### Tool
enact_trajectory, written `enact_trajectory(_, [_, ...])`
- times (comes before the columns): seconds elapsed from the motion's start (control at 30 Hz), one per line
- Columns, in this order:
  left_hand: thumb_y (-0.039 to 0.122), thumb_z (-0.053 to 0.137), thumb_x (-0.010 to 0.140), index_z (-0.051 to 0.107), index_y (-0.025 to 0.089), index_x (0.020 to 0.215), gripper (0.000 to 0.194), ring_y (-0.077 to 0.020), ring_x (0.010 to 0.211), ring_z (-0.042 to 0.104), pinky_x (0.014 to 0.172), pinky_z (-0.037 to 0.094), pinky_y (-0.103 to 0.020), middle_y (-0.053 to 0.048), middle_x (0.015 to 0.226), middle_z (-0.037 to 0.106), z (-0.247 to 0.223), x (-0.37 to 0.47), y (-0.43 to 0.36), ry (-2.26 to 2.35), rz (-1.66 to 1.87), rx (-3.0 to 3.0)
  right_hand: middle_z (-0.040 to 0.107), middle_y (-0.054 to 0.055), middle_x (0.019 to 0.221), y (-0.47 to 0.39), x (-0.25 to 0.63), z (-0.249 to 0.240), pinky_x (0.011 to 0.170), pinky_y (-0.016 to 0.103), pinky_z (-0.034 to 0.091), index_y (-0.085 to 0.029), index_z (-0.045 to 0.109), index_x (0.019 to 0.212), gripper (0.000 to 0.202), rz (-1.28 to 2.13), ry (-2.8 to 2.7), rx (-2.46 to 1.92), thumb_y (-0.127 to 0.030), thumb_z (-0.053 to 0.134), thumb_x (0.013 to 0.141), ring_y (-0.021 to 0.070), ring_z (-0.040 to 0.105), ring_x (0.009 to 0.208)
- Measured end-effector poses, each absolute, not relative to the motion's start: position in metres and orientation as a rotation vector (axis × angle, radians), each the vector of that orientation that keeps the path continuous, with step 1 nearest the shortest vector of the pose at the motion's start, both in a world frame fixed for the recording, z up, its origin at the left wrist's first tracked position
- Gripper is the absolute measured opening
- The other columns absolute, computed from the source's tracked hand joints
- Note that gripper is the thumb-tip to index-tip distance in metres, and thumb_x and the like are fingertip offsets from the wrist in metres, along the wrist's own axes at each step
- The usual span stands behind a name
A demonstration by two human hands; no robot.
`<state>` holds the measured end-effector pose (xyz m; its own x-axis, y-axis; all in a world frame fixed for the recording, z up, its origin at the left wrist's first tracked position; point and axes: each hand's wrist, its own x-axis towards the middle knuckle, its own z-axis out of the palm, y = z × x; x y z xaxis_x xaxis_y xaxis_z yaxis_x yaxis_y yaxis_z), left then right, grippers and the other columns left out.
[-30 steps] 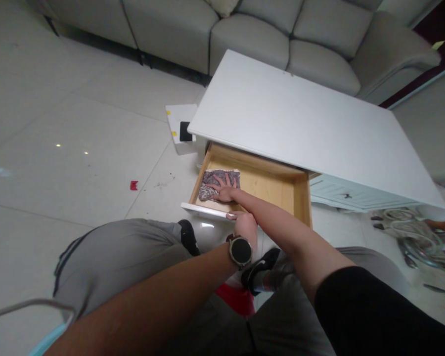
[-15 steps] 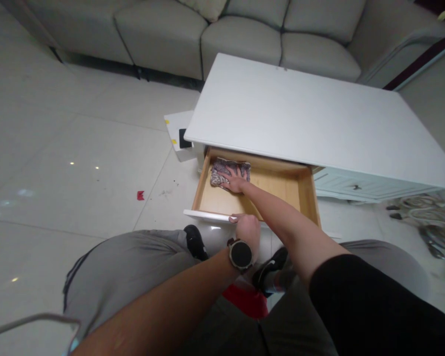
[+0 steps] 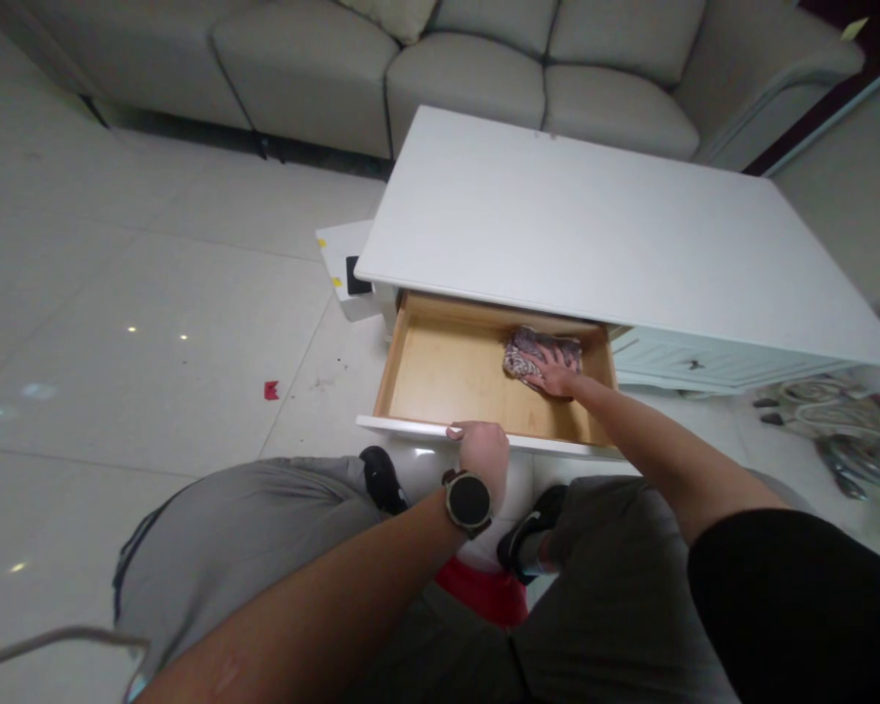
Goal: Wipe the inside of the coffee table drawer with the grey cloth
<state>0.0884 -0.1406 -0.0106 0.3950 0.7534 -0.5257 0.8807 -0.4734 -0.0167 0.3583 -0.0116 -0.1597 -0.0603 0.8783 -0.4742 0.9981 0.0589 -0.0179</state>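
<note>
A patterned, purplish-grey folded cloth (image 3: 522, 354) lies on the bottom of the pulled-out wooden drawer (image 3: 440, 357), towards its right end. On top of it, my right hand (image 3: 555, 374) rests flat with fingers spread, pressing it down. My left hand (image 3: 482, 448) is closed over the top edge of the white drawer front (image 3: 403, 426), its thumb on the edge and its other fingers mostly hidden behind the hand. A round dark watch (image 3: 469, 501) sits on my left wrist.
The drawer belongs to a white low table (image 3: 594, 225). Behind stands a grey sofa (image 3: 462, 93). A white box (image 3: 343, 244) is left of the table. On the floor are a red scrap (image 3: 271, 390) and, at right, coiled hoses (image 3: 836, 411). A red object (image 3: 484, 592) shows below me.
My right hand has slid the cloth from the drawer's left part to its right end. My left hand keeps its hold on the drawer front.
</note>
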Motion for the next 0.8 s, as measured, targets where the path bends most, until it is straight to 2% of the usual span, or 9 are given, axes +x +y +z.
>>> enact_trajectory(0.13, [0.001, 0.042, 0.092, 0.067, 0.004, 0.13, 0.045, -0.0393, 0.113, 0.069, 0.084, 0.057, -0.05, -0.028, 0.119, 0.072, -0.008, 0.088, -0.141, 1.422, -0.695, 2.406, 0.0, 0.001, 0.175, -0.03, 0.386, -0.157, 0.119, 0.075, 0.014, -0.041, 0.02, 0.165, 0.075, -0.453, 1.94, 1.906, -0.067, 0.037, 0.096, 0.0458, 0.0, 0.157])
enact_trajectory(0.33, [-0.002, 0.043, 0.091, 0.068, 0.004, 0.127, 0.044, -0.0388, 0.112, 0.07, 0.083, 0.058, -0.048, -0.027, 0.115, 0.073, -0.004, 0.088, -0.139, 1.424, -0.69, 2.376, -0.005, 0.0, 0.175, -0.036, 0.381, -0.162, 0.118, 0.077, 0.01, -0.041, 0.018, 0.165, 0.077, -0.461, 1.925, 1.887, -0.068, 0.036, 0.095, 0.0457, -0.007, 0.157])
enact_trajectory(0.53, [-0.001, 0.044, 0.093, 0.066, 0.003, 0.129, 0.043, -0.0403, 0.116, 0.069, 0.086, 0.058, -0.051, -0.029, 0.118, 0.072, -0.003, 0.087, -0.138, 1.42, -0.678, 2.374, -0.007, -0.001, 0.174, -0.079, 0.377, -0.165, 0.12, 0.074, 0.002, -0.042, 0.019, 0.164, 0.086, -0.551, 1.944, 1.801, -0.081, 0.037, 0.089, 0.0457, -0.013, 0.156])
enact_trajectory(0.8, [-0.001, 0.045, 0.092, 0.067, 0.004, 0.128, 0.043, -0.0379, 0.112, 0.07, 0.087, 0.057, -0.052, -0.026, 0.115, 0.073, -0.004, 0.088, -0.138, 1.394, -0.673, 2.375, -0.012, -0.002, 0.174, -0.103, 0.368, -0.164, 0.118, 0.077, 0.006, -0.042, 0.015, 0.164, 0.09, -0.695, 1.867, 1.721, -0.086, 0.031, 0.087, 0.048, -0.017, 0.154])
